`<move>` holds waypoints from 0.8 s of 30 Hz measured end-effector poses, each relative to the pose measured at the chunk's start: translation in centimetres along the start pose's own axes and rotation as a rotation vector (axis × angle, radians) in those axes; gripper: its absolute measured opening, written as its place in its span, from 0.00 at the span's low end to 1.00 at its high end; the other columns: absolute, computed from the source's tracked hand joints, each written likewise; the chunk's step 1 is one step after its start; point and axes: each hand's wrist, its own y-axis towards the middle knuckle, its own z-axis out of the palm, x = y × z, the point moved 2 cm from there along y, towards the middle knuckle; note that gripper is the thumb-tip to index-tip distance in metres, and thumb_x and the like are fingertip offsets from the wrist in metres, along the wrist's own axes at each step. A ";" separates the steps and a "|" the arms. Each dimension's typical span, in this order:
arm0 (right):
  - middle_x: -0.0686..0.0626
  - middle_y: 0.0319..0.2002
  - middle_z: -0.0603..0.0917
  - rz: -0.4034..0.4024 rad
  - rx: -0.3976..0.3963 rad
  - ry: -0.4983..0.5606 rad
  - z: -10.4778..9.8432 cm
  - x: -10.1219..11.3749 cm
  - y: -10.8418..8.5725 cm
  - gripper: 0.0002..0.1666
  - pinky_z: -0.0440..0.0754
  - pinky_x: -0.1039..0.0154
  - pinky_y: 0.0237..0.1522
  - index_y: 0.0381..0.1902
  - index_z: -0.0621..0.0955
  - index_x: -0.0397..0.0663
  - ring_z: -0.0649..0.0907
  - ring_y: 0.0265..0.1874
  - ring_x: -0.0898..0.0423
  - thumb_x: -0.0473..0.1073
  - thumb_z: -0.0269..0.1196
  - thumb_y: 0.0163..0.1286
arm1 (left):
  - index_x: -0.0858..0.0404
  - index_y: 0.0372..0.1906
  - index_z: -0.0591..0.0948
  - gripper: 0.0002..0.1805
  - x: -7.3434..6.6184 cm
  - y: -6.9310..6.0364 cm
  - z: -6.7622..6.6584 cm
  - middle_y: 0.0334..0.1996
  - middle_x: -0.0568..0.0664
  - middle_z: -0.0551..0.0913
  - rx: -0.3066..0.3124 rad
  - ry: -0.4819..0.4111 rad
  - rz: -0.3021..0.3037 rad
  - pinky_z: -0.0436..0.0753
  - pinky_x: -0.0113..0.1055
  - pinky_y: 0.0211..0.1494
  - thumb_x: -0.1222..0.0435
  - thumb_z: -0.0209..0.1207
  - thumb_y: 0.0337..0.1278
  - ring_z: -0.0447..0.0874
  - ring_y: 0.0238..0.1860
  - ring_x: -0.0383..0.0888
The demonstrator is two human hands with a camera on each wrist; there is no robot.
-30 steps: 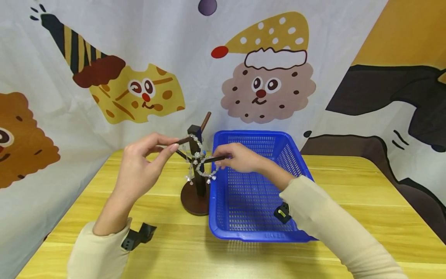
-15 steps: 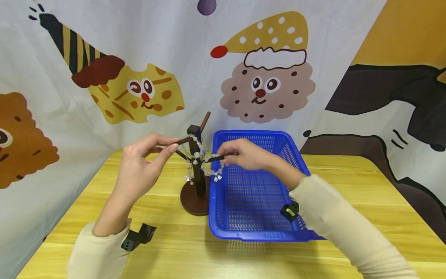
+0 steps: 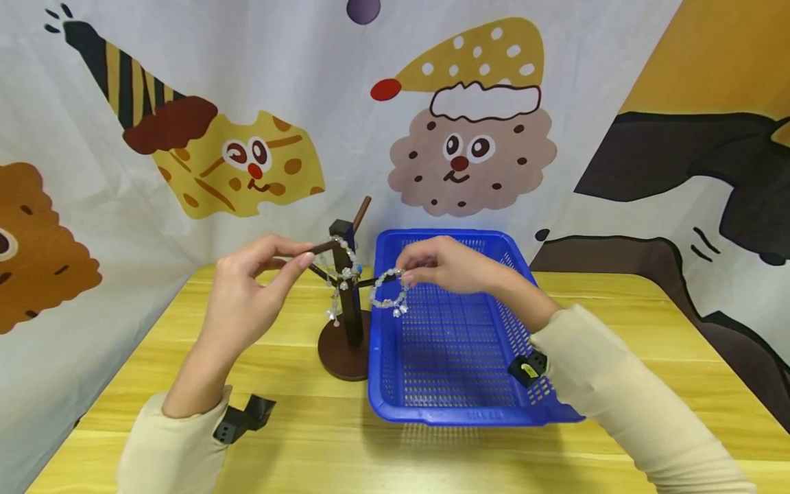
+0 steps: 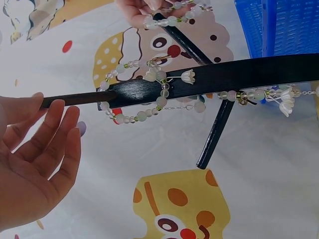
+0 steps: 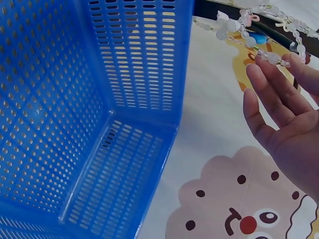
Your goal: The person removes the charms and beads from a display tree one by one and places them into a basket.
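Note:
A dark wooden jewelry stand [image 3: 350,309] with a round base and several pegs stands on the table. My left hand [image 3: 256,295] pinches the end of its upper left peg [image 4: 75,98] between thumb and fingers. One beaded bracelet [image 4: 162,102] with white flower charms hangs round that peg by the post. Another bracelet [image 4: 259,94] hangs on a lower peg. With thumb and fingertips, my right hand [image 3: 450,264] pinches a pale beaded bracelet [image 3: 390,288] at the tip of the right peg [image 3: 368,282]. Whether the peg still passes through its loop I cannot tell.
A blue perforated plastic basket [image 3: 463,416] stands right of the stand, beneath my right hand. The wooden table [image 3: 296,439] ends at a white cloth [image 3: 345,151] printed with cartoon food. Another peg [image 3: 362,213] points up toward the back.
My right hand has moved right and slightly up, drawing the bracelet outward along the right peg to its tip. My left hand stays on the upper left peg.

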 end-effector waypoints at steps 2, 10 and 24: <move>0.44 0.32 0.81 0.005 -0.004 0.000 -0.2 0.0 -0.1 0.06 0.79 0.63 0.37 0.36 0.80 0.41 0.81 0.34 0.47 0.31 0.56 0.66 | 0.68 0.33 0.83 0.04 0.0 0.0 0.0 0.30 0.49 0.84 0.000 0.000 -0.001 0.75 0.22 0.37 0.74 0.62 0.50 0.81 0.29 0.41; 0.46 0.31 0.82 0.043 -0.036 0.005 -1.0 -0.1 -0.9 0.06 0.78 0.61 0.38 0.38 0.80 0.40 0.81 0.34 0.47 0.32 0.56 0.66 | 0.68 0.33 0.83 0.04 0.1 0.0 0.0 0.30 0.49 0.84 0.001 0.002 -0.005 0.75 0.22 0.37 0.74 0.62 0.50 0.81 0.30 0.39; 0.46 0.28 0.81 0.130 -0.107 0.045 -1.8 -2.1 -2.3 0.05 0.78 0.61 0.40 0.38 0.80 0.40 0.80 0.32 0.51 0.33 0.58 0.65 | 0.68 0.33 0.83 0.04 0.1 0.0 0.0 0.30 0.49 0.84 0.002 -0.018 -0.011 0.76 0.22 0.38 0.74 0.62 0.50 0.80 0.30 0.36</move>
